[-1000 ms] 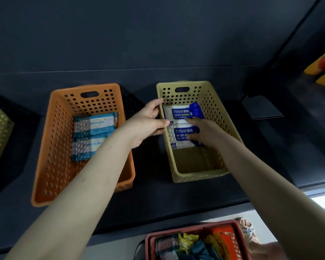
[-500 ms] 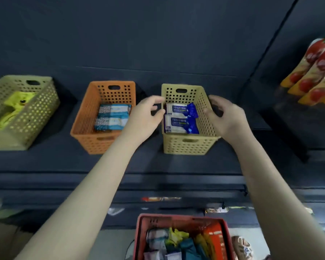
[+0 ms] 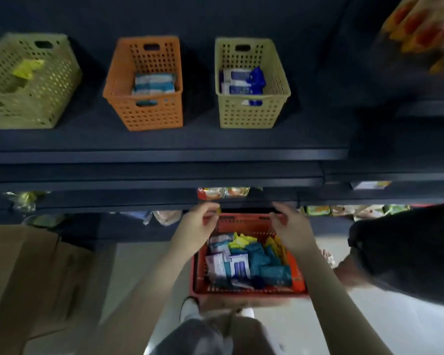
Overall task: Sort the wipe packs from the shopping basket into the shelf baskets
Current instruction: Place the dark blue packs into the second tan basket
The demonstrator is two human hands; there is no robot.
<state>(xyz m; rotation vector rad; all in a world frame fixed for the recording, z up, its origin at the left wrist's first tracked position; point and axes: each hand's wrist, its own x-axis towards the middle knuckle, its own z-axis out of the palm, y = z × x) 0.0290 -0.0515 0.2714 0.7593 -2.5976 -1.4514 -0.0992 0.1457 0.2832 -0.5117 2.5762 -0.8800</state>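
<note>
On the dark, matte shelf stand three perforated plastic baskets in a row: green basket, orange basket, tan basket. Below, soft crinkly wipe packs heap the red shopping basket. Over its far rim my left hand and right hand hover, loosely curled, holding nothing.

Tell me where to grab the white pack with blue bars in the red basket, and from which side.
Probably from straight above, pinching its long edges: the white pack lies face up atop the pile, walled in by the red basket.
</note>
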